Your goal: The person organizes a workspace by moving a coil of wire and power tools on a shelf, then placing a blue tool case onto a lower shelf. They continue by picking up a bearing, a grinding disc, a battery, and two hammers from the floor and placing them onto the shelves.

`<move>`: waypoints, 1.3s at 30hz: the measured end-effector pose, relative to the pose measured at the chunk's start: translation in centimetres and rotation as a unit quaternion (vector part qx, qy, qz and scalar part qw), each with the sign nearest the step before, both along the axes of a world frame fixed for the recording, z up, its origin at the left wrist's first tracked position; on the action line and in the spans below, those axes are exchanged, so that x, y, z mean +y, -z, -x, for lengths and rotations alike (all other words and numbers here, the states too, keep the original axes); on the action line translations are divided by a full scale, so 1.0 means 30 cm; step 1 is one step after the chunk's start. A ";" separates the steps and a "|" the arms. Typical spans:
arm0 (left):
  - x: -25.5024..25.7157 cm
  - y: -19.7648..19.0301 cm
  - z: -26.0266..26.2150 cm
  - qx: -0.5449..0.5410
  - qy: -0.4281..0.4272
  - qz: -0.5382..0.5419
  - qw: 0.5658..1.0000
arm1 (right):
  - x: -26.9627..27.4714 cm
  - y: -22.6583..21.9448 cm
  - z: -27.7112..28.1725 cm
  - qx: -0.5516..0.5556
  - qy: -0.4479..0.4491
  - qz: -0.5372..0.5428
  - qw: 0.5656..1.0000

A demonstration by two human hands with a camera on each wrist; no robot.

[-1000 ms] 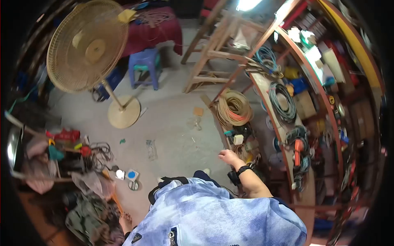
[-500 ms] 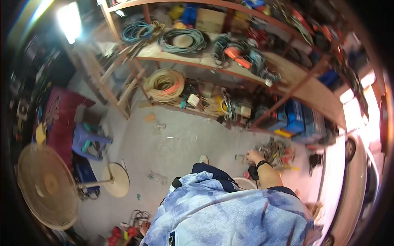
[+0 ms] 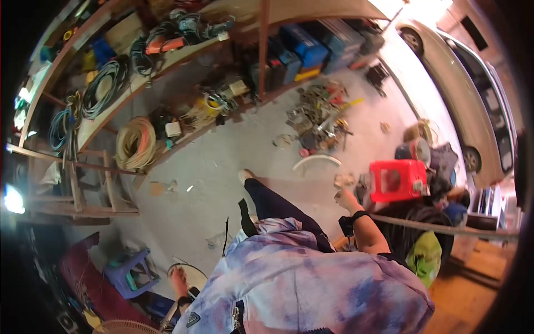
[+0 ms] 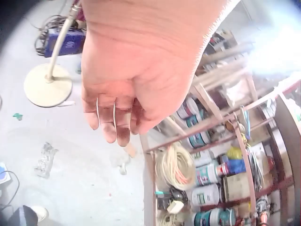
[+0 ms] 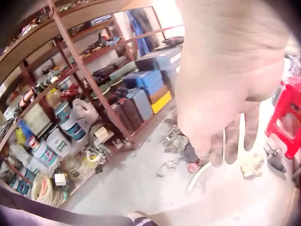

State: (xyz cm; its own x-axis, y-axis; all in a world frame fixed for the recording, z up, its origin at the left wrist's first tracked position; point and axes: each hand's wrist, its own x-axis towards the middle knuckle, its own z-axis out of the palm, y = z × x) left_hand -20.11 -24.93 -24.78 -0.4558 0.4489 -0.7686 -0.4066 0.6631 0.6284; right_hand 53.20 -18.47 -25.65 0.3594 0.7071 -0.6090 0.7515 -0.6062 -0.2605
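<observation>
The left hand [image 3: 178, 281] hangs low beside the body, over the round base of the fan; in the left wrist view this hand [image 4: 136, 70] has its fingers relaxed and holds nothing. On the other side, the right hand [image 3: 347, 199] is held out from the body, near a red plastic stool [image 3: 398, 180]. Seen from the right wrist, the hand [image 5: 228, 89] is empty, its fingers hanging loosely. Below its fingertips, a crumpled pale thing [image 5: 252, 165] lies on the floor.
A long shelf [image 3: 167, 58] with coiled hoses and tools runs along the upper left. Metal parts [image 3: 317, 114] lie heaped on the floor beyond the feet. A blue stool [image 3: 130, 273] stands lower left, a car [image 3: 464, 100] at the upper right, and a tyre lies beside the red stool.
The view has swung round to the right: the shelf has shifted left, and the red stool and car have come into view. One leg is stretched forward. Both hands remain empty.
</observation>
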 end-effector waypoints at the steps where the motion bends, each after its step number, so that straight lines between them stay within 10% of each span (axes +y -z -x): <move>1: 0.056 0.010 0.018 0.002 0.082 -0.018 0.997 | -0.121 0.027 -0.050 0.088 -0.006 0.022 0.996; 10: 0.313 -0.090 -0.334 -0.013 0.190 0.017 0.982 | -0.742 0.044 0.020 0.057 0.208 0.036 0.976; 26: 0.094 0.177 -0.497 -0.012 0.204 0.072 0.976 | -0.733 0.071 -0.450 0.146 0.324 -0.051 0.933; 30: 0.194 -0.075 -0.917 0.021 0.207 0.094 0.974 | -0.888 0.092 -0.597 0.085 0.358 -0.014 0.930; 39: 0.466 -0.118 -1.211 0.056 0.407 0.095 0.907 | -1.058 0.053 -0.654 0.097 0.461 -0.060 0.880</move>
